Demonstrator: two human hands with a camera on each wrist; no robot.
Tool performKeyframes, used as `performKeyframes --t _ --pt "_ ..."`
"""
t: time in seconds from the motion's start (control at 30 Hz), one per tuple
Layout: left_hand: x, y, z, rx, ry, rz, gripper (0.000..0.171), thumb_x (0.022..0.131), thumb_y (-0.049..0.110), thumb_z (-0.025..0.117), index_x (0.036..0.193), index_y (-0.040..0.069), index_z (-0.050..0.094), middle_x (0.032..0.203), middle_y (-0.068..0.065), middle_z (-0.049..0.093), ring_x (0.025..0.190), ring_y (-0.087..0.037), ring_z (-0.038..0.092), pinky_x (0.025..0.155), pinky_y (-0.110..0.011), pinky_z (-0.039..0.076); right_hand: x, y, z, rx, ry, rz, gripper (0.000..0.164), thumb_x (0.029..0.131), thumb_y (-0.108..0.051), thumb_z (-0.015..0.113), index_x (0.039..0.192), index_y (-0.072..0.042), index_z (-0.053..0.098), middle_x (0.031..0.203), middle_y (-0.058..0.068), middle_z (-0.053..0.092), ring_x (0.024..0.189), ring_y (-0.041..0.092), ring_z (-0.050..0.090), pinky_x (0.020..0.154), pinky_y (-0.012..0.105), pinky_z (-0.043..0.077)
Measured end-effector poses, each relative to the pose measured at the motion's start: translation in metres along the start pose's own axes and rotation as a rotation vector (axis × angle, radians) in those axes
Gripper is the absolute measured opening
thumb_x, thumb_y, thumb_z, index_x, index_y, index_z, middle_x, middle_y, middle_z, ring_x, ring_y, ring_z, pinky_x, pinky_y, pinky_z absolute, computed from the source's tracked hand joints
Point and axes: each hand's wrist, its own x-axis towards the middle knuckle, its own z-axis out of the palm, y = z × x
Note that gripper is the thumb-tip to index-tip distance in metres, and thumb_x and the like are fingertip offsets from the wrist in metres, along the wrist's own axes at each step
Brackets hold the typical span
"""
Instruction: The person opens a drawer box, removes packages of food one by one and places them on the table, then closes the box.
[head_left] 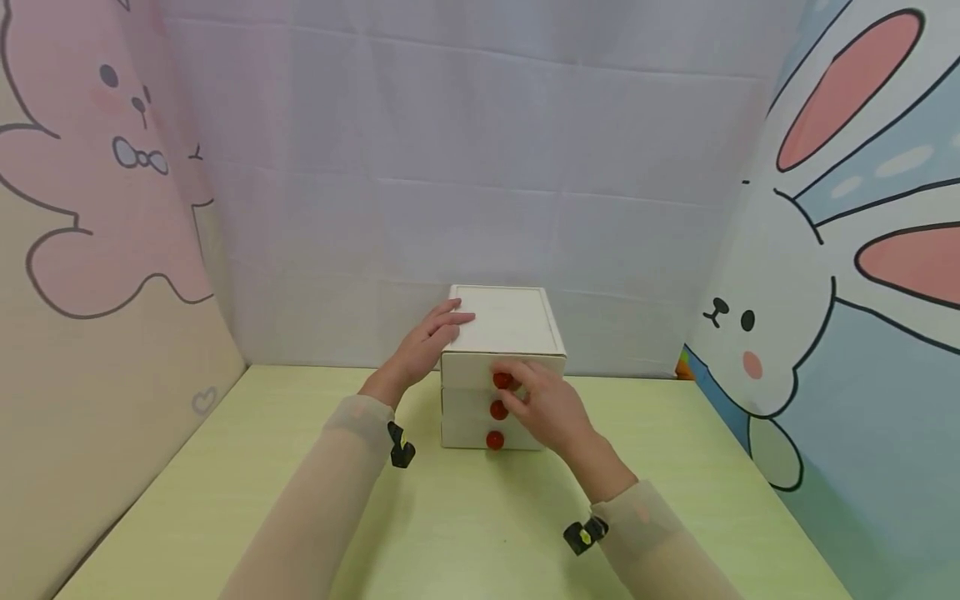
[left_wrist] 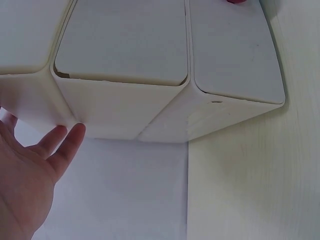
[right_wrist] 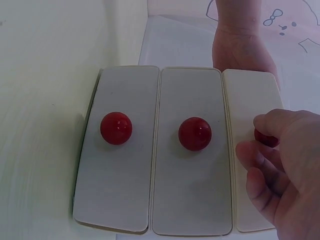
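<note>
A small white cabinet (head_left: 504, 321) of three stacked drawers stands on the table, each drawer front bearing a round red knob. My right hand (head_left: 551, 408) pinches the top knob (head_left: 502, 380) between thumb and fingers; the right wrist view shows that knob (right_wrist: 266, 139) partly hidden by the fingers. Below it sit the middle knob (head_left: 498, 409) and the bottom knob (head_left: 495, 440), both untouched. My left hand (head_left: 423, 346) rests on the cabinet's upper left edge, fingers extended over the top. In the left wrist view its fingertips touch the white side wall (left_wrist: 115, 107).
The pale green table (head_left: 315, 483) extends around the cabinet. A white cloth backdrop (head_left: 480, 167) hangs close behind. Cartoon-printed panels flank the table, a bear panel (head_left: 97, 250) on the left and a rabbit panel (head_left: 862, 400) on the right.
</note>
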Motion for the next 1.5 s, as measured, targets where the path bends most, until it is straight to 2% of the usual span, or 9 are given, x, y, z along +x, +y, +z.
performKeyframes --t 0.23,0.47,0.67,1.1,1.33,1.5 --pt "-0.002 0.000 0.001 -0.014 -0.006 0.017 0.051 0.115 0.036 0.039 0.159 0.020 0.060 0.184 0.004 0.024 0.172 -0.031 0.016 0.135 -0.068 0.020 -0.004 -0.001 0.002 0.000 0.019 -0.019 0.035 0.101 -0.015 0.079 0.135 -0.017 0.072 0.122 0.004 0.077 0.101 0.021 0.074 0.080 0.039 0.065" --pt "-0.002 0.001 0.000 -0.008 0.000 0.007 0.051 0.115 0.038 0.039 0.159 0.021 0.060 0.184 0.005 0.023 0.172 -0.030 0.018 0.135 -0.068 0.020 -0.006 -0.004 0.002 0.015 0.031 -0.034 0.035 0.100 -0.015 0.080 0.134 -0.017 0.071 0.118 0.004 0.075 0.097 0.022 0.074 0.075 0.036 0.063" --pt "-0.003 0.002 0.001 -0.016 -0.002 0.018 0.052 0.116 0.038 0.038 0.159 0.019 0.060 0.184 0.003 0.023 0.172 -0.032 0.017 0.134 -0.070 0.019 -0.010 -0.005 0.003 0.030 0.040 -0.030 0.035 0.101 -0.015 0.080 0.135 -0.017 0.071 0.119 0.005 0.075 0.096 0.023 0.075 0.074 0.032 0.062" --pt "-0.002 -0.001 0.002 -0.026 0.005 0.039 0.051 0.116 0.036 0.039 0.159 0.017 0.060 0.184 0.002 0.024 0.172 -0.032 0.017 0.134 -0.070 0.021 -0.017 -0.006 0.006 0.026 0.075 -0.056 0.039 0.099 -0.014 0.082 0.136 -0.017 0.072 0.123 0.004 0.074 0.093 0.016 0.068 0.073 0.027 0.061" --pt "-0.002 0.000 0.002 -0.009 0.005 0.027 0.052 0.116 0.038 0.038 0.159 0.020 0.060 0.183 0.006 0.024 0.172 -0.030 0.019 0.134 -0.068 0.022 -0.020 -0.009 0.005 0.041 0.082 -0.062 0.039 0.098 -0.012 0.083 0.135 -0.016 0.071 0.120 0.004 0.074 0.083 0.020 0.067 0.071 0.027 0.059" --pt "-0.002 -0.001 0.003 -0.013 0.003 0.025 0.052 0.116 0.038 0.037 0.159 0.021 0.059 0.184 0.006 0.023 0.172 -0.029 0.018 0.134 -0.068 0.022 -0.021 -0.008 0.006 0.052 0.087 -0.056 0.039 0.097 -0.011 0.084 0.134 -0.016 0.071 0.116 0.003 0.073 0.085 0.022 0.068 0.070 0.026 0.058"
